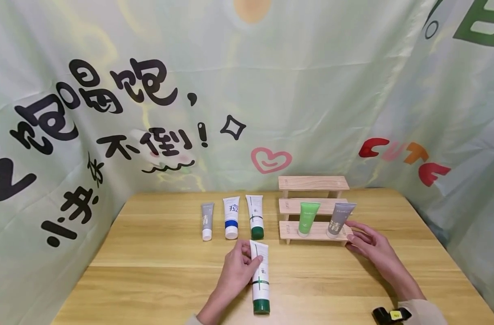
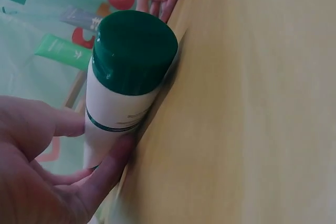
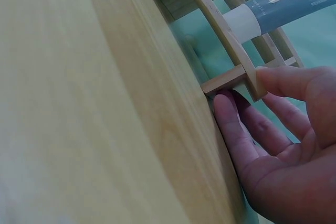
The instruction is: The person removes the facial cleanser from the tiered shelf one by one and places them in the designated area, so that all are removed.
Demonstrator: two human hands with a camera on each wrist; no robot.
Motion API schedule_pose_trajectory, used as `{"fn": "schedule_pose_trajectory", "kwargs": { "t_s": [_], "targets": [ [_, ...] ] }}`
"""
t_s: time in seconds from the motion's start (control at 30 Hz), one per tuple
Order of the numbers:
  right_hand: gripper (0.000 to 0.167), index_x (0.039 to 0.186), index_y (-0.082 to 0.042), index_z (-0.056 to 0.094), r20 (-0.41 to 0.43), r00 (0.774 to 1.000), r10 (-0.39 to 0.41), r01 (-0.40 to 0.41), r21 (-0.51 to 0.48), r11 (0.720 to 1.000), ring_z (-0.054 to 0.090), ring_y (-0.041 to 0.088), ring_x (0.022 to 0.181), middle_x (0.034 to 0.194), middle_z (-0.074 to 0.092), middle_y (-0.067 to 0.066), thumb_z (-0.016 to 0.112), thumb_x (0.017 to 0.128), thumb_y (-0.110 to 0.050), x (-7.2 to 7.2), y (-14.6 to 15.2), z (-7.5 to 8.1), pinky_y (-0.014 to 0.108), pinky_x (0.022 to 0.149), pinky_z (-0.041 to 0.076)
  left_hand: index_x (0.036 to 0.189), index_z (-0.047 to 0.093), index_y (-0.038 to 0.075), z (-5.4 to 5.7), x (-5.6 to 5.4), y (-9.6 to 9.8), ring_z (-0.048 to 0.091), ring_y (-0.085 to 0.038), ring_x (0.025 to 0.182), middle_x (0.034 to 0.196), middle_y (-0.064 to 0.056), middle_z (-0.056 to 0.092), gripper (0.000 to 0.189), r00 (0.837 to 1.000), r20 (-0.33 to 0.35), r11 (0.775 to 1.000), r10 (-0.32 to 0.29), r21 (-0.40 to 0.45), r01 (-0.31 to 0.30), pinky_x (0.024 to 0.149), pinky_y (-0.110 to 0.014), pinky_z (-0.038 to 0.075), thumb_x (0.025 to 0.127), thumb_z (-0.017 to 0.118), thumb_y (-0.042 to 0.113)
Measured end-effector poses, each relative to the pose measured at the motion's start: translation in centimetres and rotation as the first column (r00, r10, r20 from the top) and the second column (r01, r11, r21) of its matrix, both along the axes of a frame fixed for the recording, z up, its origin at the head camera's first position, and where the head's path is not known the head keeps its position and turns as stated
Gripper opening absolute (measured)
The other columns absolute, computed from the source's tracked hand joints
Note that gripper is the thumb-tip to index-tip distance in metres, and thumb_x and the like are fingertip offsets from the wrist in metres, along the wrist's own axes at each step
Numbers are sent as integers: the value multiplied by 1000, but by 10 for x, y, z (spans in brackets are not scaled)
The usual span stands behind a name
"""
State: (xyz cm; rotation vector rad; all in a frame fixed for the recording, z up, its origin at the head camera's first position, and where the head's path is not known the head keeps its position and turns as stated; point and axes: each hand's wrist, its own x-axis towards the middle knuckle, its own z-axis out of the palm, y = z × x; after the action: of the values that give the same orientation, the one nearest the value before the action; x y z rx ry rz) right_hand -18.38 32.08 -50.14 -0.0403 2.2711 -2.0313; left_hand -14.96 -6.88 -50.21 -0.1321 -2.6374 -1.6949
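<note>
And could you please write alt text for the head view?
A person's left grip holds a white green-capped tube at a wooden table; the right grip holds a tiered wooden stand bearing a green tube and a grey tube. Three more tubes line up left of the stand.

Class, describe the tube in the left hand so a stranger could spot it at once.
On the table, find the stepped wooden stand; to its left, three tubes stand in a row. In front of them, the left hand holds a white tube with a dark green cap. Its look-alike stands at the row's right end; this tube alone is held.
</note>
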Motion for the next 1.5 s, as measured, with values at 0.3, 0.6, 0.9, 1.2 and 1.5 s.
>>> {"fn": "schedule_pose_trajectory", "kwargs": {
  "t_s": [0.3, 0.6, 0.9, 1.2, 1.5],
  "targets": [
    [61, 153, 5, 37, 9, 1000, 8, -8, -1, 1000, 65, 1, 109, 123, 63, -12, 63, 104, -21, 2, 1, -1, 27, 89, 58, 129, 59, -8, 5, 2, -2, 56, -13, 67, 86, -3, 57, 45, 998, 68, 995, -3, -100, 9, 46, -24, 49, 94, 76, 14],
    [61, 153, 5, 38, -2, 1000, 12, -12, 29, 1000, 64, 0, 111, 131, 59, -4, 62, 104, -23, 2, -2, 0, 27, 90, 57, 136, 51, -11, 7, 2, -7, 61, -14, 64, 91, -8, 55, 52, 992, 123, 1000, 2, -23, 1, 44, -29, 55, 96, 73, 14],
    [62, 154, 4, 37, -5, 1000, 13, -13, 66, 998, 62, -2, 111, 148, 47, 26, 61, 105, -27, 2, -2, 1, 26, 91, 57, 133, 57, -3, 24, -3, -8, 60, -17, 87, 106, -10, 62, 46, 993, -118, 984, 17, -175, -38, 71, -27, 53, 94, 74, 14],
    [61, 152, 7, 37, -9, 1000, 12, -12, 10, 1000, 63, -2, 111, 131, 60, -6, 62, 104, -21, 3, -1, -2, 26, 89, 57, 135, 58, 6, 50, -8, 28, 64, -19, 100, 113, -7, 63, 40, 975, -192, 989, -115, 70, 130, 79, -26, 59, 98, 70, 12],
    [60, 152, 7, 38, -16, 1000, 8, -8, 19, 1000, 63, -2, 111, 137, 58, 5, 62, 104, -21, 1, -1, 1, 27, 90, 57, 130, 61, 9, 64, -19, 65, 63, -24, 110, 120, -9, 64, 33, 973, -186, 940, -133, 287, 183, 91, -36, 57, 98, 70, 13]
  ]
}}
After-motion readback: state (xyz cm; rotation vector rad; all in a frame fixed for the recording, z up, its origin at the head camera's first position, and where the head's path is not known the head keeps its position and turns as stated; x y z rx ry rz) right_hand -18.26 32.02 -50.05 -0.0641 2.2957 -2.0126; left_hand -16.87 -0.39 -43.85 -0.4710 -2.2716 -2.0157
